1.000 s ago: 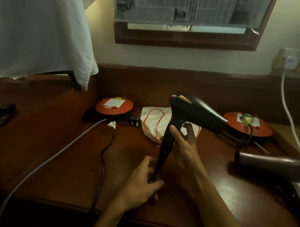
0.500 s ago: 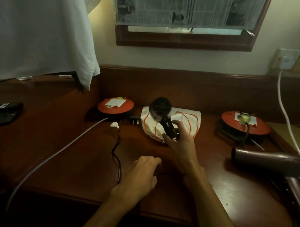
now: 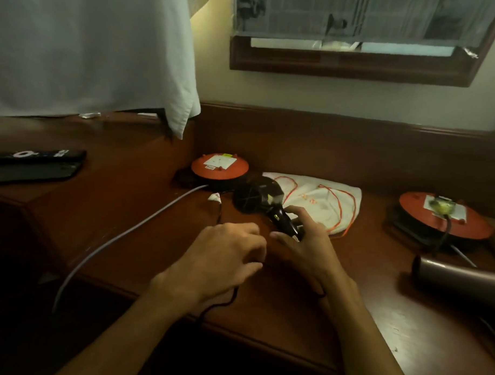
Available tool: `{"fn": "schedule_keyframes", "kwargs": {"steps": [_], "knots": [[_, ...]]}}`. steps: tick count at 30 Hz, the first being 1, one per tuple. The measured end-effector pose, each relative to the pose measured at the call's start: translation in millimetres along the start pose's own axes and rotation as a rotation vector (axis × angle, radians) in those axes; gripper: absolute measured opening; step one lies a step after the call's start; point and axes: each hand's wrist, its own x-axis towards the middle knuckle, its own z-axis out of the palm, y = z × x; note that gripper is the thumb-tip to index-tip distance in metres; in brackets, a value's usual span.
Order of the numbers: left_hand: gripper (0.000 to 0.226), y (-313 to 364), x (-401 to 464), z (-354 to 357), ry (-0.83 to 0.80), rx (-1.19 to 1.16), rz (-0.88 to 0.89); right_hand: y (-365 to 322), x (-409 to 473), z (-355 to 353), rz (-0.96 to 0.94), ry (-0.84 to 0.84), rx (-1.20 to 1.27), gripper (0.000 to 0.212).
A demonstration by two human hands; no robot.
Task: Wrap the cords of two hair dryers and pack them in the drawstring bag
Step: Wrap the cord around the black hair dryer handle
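While right hand [image 3: 303,242] clamps black dryer [image 3: 258,197] handle steady, left hand [image 3: 224,256] fingers curl, pinching cord [image 3: 222,301] for wrapping.

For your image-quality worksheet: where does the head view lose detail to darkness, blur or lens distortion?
Head view: dim warm light; the black hair dryer is smeared; the desk front edge sinks into shadow; the window frame tilts from wide-angle distortion.
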Motion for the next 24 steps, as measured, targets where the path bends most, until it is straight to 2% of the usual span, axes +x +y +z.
{"fn": "schedule_keyframes", "kwargs": {"steps": [3,5,7,11,15,20,24], "knots": [[0.031,3.8,7.1,1.8,0.109,0.306,0.281,2.1,-0.3,6.3,-0.007,-0.079,0.027,0.046],[0.04,-0.8,17.4,-4.9,0.083,0.433,0.297,5.6,1.2,11.4,-0.014,-0.127,0.033,0.045],[0.046,-3.9,29.1,-15.0,-0.035,0.501,0.23,10.5,4.0,16.0,-0.018,-0.174,0.032,0.048],[0.048,-14.3,59.2,-27.5,-0.25,0.452,0.11,8.9,4.3,18.6,0.02,-0.248,0.129,0.046],[0.025,-31.2,73.7,-20.7,-0.447,0.302,0.0,12.2,3.5,18.9,0.091,-0.292,0.263,0.045],[0.028,-39.9,80.1,-8.0,-0.465,0.343,0.049,13.7,5.3,16.5,0.151,-0.329,0.308,0.04],[0.029,-42.2,83.4,-3.3,-0.458,0.398,0.105,7.7,3.9,12.5,0.185,-0.331,0.339,0.026]]}}
